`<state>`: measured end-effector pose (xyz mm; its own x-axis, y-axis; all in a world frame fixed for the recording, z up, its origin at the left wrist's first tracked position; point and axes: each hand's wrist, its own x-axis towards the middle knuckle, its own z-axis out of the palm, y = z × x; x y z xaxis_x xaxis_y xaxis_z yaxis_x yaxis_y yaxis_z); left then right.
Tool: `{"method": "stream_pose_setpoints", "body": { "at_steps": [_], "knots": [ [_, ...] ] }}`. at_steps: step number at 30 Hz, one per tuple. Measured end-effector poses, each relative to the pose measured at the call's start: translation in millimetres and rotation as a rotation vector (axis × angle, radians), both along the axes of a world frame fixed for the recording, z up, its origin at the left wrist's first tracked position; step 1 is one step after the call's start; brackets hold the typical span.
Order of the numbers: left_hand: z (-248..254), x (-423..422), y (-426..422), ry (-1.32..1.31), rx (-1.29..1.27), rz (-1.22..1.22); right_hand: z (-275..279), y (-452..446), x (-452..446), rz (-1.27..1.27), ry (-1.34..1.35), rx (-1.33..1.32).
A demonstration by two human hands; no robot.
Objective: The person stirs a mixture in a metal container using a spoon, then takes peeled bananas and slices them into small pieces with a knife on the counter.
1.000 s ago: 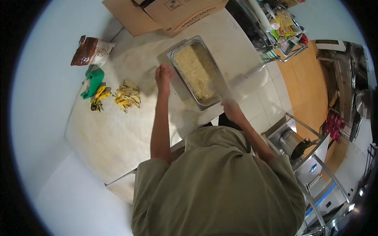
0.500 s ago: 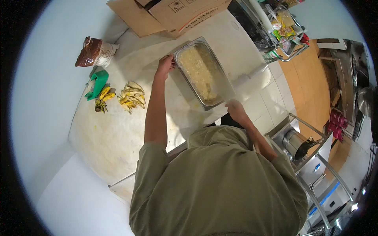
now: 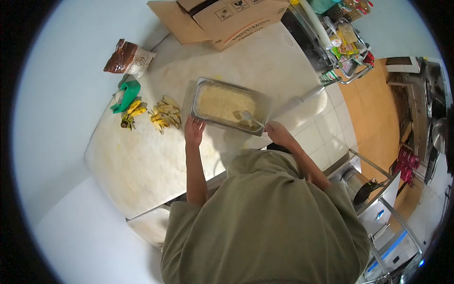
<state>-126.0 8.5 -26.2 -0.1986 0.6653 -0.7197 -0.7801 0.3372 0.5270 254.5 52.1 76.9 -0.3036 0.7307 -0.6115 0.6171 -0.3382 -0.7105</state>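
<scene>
A rectangular metal pan (image 3: 230,125) stands on the pale table, holding a lumpy, pale yellow mash (image 3: 220,100). My left hand (image 3: 194,130) grips its near left corner, fingers at the rim. Close to the near right corner, my right hand (image 3: 280,134) is closed around the handle of a spoon (image 3: 246,115). The spoon's bowl rests in the mash, and my fingers hide the handle's end. Left of the pan lie banana peels (image 3: 165,114) and a few yellow bananas (image 3: 137,109).
An open cardboard box (image 3: 236,23) stands at the back of the table (image 3: 137,165). A brown and white bag (image 3: 130,57) and a green wrapper (image 3: 126,96) are by the left wall. A pale, elongated thing (image 3: 298,102) lies right of the pan. A trolley of packets (image 3: 347,45) is beyond.
The pan has turned from a steep slant to nearly crosswise before me. My left hand has come nearer my body with its corner. The spoon, blurred before, now shows clearly in the mash.
</scene>
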Motion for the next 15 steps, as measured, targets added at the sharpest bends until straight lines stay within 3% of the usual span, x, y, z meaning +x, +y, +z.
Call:
{"method": "stream_pose_setpoints", "body": {
  "at_steps": [5,8,15],
  "knots": [
    [5.7,25.2,-88.3,-0.16,0.027,0.203,-42.1,19.6,-28.8,0.084,-0.017,0.264],
    [17.5,46.7,-116.9,-0.167,-0.04,0.267,-118.2,16.6,-13.5,0.062,-0.031,0.567],
    [21.8,73.5,-147.2,-0.159,-0.032,0.313,-39.6,10.1,-3.9,0.233,-0.072,0.377]
  ]
}}
